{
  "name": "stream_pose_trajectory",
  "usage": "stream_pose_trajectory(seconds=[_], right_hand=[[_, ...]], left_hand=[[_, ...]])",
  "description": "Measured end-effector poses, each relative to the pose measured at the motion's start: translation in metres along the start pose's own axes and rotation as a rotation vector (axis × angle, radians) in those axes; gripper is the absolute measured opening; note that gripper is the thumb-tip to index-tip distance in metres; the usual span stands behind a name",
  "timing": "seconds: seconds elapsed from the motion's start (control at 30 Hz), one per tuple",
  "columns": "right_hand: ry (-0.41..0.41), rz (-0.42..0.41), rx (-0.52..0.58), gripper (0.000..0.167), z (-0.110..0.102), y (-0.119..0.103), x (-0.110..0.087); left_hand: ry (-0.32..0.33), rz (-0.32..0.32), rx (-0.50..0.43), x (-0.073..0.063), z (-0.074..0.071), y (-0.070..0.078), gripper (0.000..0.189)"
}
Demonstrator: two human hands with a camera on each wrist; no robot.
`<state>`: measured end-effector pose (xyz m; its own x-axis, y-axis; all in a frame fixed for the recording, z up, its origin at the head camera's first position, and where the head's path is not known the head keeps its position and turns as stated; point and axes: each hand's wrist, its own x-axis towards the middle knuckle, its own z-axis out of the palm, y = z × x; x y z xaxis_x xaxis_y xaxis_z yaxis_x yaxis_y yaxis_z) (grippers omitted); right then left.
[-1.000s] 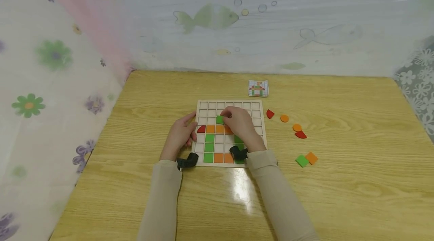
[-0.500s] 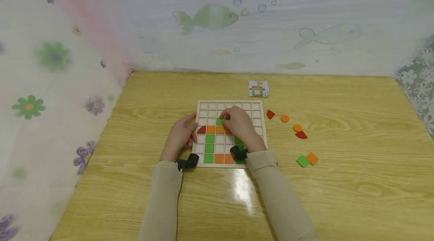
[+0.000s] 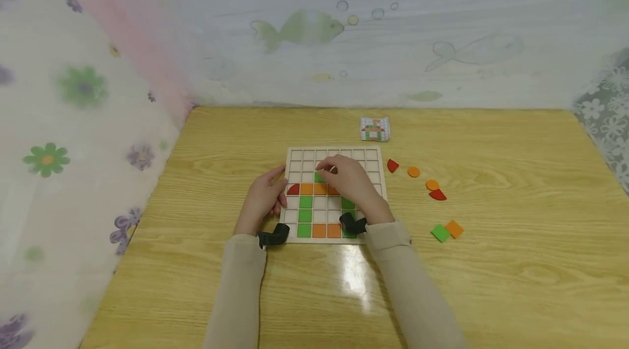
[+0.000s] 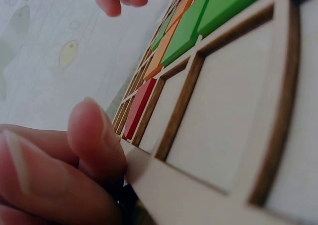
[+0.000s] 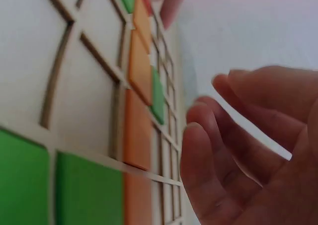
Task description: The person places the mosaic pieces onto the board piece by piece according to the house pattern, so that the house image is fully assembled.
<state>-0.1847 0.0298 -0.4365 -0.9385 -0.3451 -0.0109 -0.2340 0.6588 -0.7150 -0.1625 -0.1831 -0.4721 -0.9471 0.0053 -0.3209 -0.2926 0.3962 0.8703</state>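
Note:
A wooden grid board [image 3: 319, 240] lies on the table, with green and orange square tiles in several cells. My left hand [image 3: 262, 196] is at its left edge, beside a red quarter-circle tile [image 3: 293, 190]; in the left wrist view the fingertips [image 4: 94, 130] touch the frame. Above the orange row, a green square tile [image 3: 318, 177] sits in a cell. My right hand [image 3: 351, 177] hovers over it and partly hides the board. In the right wrist view, its fingers [image 5: 196, 148] are apart with nothing between them, and that green tile [image 5: 157, 96] lies clear of them.
Right of the board lie red quarter-circle tiles [image 3: 392, 165], orange round tiles [image 3: 414, 172], a green square [image 3: 440, 233] and an orange square [image 3: 454, 229]. A small pattern card [image 3: 375, 129] lies behind the board. Curtained walls bound the table's back and left.
The green square tile, earlier in my right fingers, now sits in its cell and is let go. My right hand has shifted slightly off it. My left hand stays at the board's edge.

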Motion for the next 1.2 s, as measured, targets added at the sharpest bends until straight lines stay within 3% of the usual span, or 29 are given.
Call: stream_pose_trajectory(seconds=[0.37, 1.2], right_hand=[[-0.105, -0.03, -0.059, 0.023, -0.017, 0.004, -0.023], [-0.093, -0.069, -0.181, 0.019, -0.056, 0.027, -0.073]], left_hand=[[0.0, 0.009, 0.027, 0.0, -0.001, 0.0, 0.043], [-0.009, 0.007, 0.018, -0.001, -0.001, 0.001, 0.044]])
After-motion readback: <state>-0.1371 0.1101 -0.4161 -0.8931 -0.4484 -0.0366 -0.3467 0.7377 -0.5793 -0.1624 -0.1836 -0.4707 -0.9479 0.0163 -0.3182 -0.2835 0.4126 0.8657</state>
